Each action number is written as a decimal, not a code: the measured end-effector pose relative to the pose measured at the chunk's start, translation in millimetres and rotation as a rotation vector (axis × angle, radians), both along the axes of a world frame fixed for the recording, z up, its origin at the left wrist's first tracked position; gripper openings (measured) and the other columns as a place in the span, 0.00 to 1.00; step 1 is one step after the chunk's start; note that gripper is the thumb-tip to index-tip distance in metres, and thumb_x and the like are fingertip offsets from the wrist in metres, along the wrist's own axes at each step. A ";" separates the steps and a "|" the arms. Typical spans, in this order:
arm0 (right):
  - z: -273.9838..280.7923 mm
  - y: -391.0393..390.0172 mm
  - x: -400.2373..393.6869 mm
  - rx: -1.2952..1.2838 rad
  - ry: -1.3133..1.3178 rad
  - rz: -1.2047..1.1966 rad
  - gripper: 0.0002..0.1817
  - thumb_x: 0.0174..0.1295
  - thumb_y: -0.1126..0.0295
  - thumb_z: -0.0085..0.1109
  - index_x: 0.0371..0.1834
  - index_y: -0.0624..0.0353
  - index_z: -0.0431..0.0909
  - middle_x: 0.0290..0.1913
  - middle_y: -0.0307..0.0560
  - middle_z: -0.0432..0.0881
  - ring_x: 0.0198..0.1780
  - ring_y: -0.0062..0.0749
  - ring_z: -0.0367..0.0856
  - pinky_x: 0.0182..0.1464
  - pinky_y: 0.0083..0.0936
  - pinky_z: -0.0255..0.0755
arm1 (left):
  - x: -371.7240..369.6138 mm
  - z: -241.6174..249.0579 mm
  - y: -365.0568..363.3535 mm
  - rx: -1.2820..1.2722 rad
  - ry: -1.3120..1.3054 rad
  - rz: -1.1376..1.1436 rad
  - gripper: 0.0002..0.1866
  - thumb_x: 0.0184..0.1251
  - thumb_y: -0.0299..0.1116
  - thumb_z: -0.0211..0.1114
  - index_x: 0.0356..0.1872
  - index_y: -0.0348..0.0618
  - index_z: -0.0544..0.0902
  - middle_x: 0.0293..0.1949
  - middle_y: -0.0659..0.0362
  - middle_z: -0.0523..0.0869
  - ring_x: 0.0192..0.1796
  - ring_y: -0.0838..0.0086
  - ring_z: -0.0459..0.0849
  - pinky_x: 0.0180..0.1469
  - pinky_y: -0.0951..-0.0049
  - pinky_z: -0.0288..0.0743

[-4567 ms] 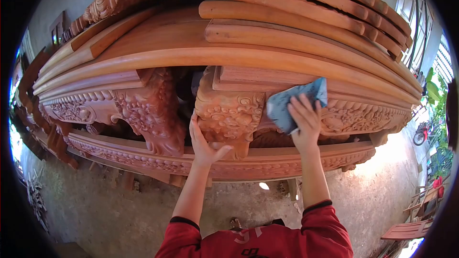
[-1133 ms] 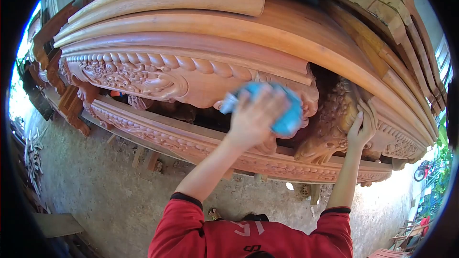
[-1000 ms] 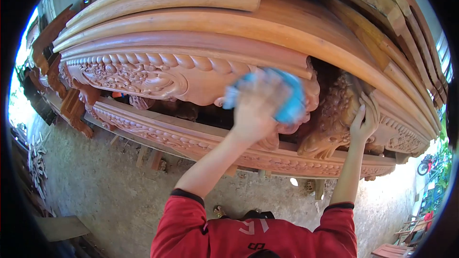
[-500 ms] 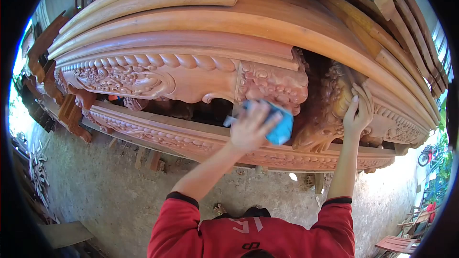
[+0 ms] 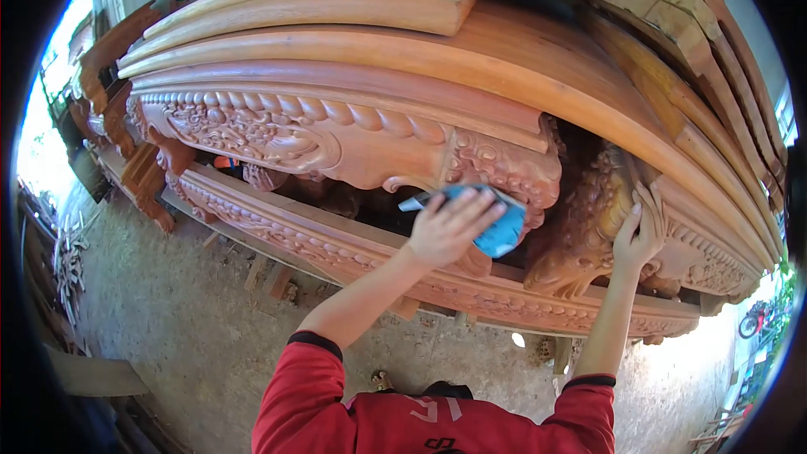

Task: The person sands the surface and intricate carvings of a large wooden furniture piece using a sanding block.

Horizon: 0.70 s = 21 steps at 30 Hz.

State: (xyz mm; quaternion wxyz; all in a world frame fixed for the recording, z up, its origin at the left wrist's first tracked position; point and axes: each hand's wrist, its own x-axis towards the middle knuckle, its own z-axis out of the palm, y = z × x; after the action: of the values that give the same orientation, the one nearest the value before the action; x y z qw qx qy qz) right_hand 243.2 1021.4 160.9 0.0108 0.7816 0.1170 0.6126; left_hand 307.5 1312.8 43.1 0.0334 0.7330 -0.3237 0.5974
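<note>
A folded blue sheet of sandpaper [image 5: 501,231] lies under my left hand [image 5: 454,225], whose fingers are bent over it. It is against the carved corner leg [image 5: 538,170] of a reddish-brown wooden piece, and a greyish flap of the sheet sticks out on the left. Farther right, my right hand [image 5: 641,231] rests with fingers stretched out on a second carved piece [image 5: 588,240], darker and glossier in places. Between these two carved parts is a dark gap. To the left of my left hand runs a carved apron [image 5: 252,134] with a scalloped border.
Long curved-looking boards [image 5: 395,7] lie on top of the piece. More timber [image 5: 698,25] is stacked at the upper right. Below runs a lower carved rail [image 5: 286,231]. Wood scraps [image 5: 71,261] lie on the concrete floor [image 5: 185,328]; a motorbike [image 5: 754,319] stands far right.
The view has tilted, so the furniture appears shifted right and slightly down. My left hand, with the sandpaper, is still at the carved corner; my right hand stays on the wood.
</note>
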 end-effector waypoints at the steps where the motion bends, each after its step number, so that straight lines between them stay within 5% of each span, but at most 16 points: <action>1: 0.1 0.8 -0.6 0.001 0.008 -0.004 0.10 0.60 0.75 0.47 0.32 0.65 0.80 0.42 0.47 0.83 0.54 0.44 0.77 0.58 0.39 0.64 | 6.3 6.7 11.7 -0.077 0.035 0.028 0.22 0.59 0.37 0.52 0.57 0.59 0.75 0.62 0.53 0.69 0.68 0.60 0.61 0.69 0.54 0.37; 4: -0.3 -1.5 -1.9 -0.016 0.006 -0.010 0.10 0.60 0.75 0.47 0.32 0.65 0.80 0.42 0.47 0.83 0.54 0.45 0.77 0.57 0.39 0.64 | 18.4 50.4 45.1 -0.417 0.373 0.189 0.23 0.62 0.41 0.51 0.60 0.53 0.73 0.66 0.48 0.62 0.69 0.51 0.56 0.68 0.50 0.40; 6: -0.9 -1.1 -0.7 -0.024 -0.005 -0.005 0.10 0.60 0.76 0.47 0.32 0.66 0.80 0.42 0.47 0.83 0.54 0.45 0.76 0.57 0.39 0.65 | 34.0 63.0 76.3 -0.512 0.298 0.148 0.23 0.64 0.42 0.50 0.60 0.49 0.71 0.67 0.48 0.60 0.69 0.48 0.55 0.67 0.48 0.42; 10: -1.0 -1.0 -1.8 -0.026 0.011 -0.008 0.11 0.60 0.76 0.46 0.33 0.66 0.80 0.42 0.48 0.83 0.55 0.45 0.76 0.57 0.39 0.65 | 28.2 51.4 61.3 -0.434 0.255 0.205 0.22 0.61 0.36 0.51 0.59 0.52 0.74 0.66 0.49 0.63 0.69 0.52 0.58 0.67 0.51 0.43; 13: -0.5 -2.3 -0.9 -0.041 0.005 0.004 0.11 0.60 0.76 0.45 0.33 0.66 0.80 0.43 0.48 0.83 0.55 0.45 0.76 0.57 0.39 0.65 | 17.2 22.4 44.9 -0.136 0.139 -0.007 0.26 0.51 0.34 0.57 0.57 0.56 0.76 0.62 0.52 0.71 0.66 0.60 0.66 0.69 0.52 0.41; 14: -0.4 -3.1 -0.9 -0.044 0.011 -0.002 0.11 0.61 0.76 0.45 0.34 0.66 0.80 0.43 0.48 0.82 0.55 0.45 0.76 0.57 0.38 0.64 | 26.6 18.8 53.1 -0.122 0.126 0.100 0.24 0.56 0.35 0.55 0.57 0.55 0.75 0.63 0.51 0.69 0.66 0.58 0.65 0.68 0.53 0.43; 19: -3.3 -1.5 -2.4 -0.044 0.046 -0.013 0.11 0.62 0.76 0.45 0.36 0.67 0.80 0.44 0.49 0.82 0.55 0.46 0.76 0.57 0.39 0.64 | 37.2 43.9 110.1 -0.651 0.244 0.204 0.25 0.61 0.35 0.52 0.60 0.36 0.68 0.66 0.38 0.57 0.69 0.47 0.54 0.65 0.47 0.47; 21: -1.5 -3.7 -1.5 -0.051 0.044 -0.030 0.12 0.63 0.75 0.44 0.36 0.69 0.79 0.44 0.50 0.82 0.54 0.47 0.76 0.57 0.40 0.64 | 32.5 34.5 96.8 -0.624 0.259 0.232 0.25 0.60 0.34 0.53 0.60 0.38 0.70 0.66 0.39 0.58 0.69 0.47 0.55 0.65 0.46 0.47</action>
State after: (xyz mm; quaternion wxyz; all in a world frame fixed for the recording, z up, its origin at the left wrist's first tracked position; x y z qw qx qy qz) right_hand 241.7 1017.7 159.4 0.0373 0.7960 0.1210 0.5919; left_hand 340.0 1409.6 77.7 0.2284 0.7891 -0.0330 0.5693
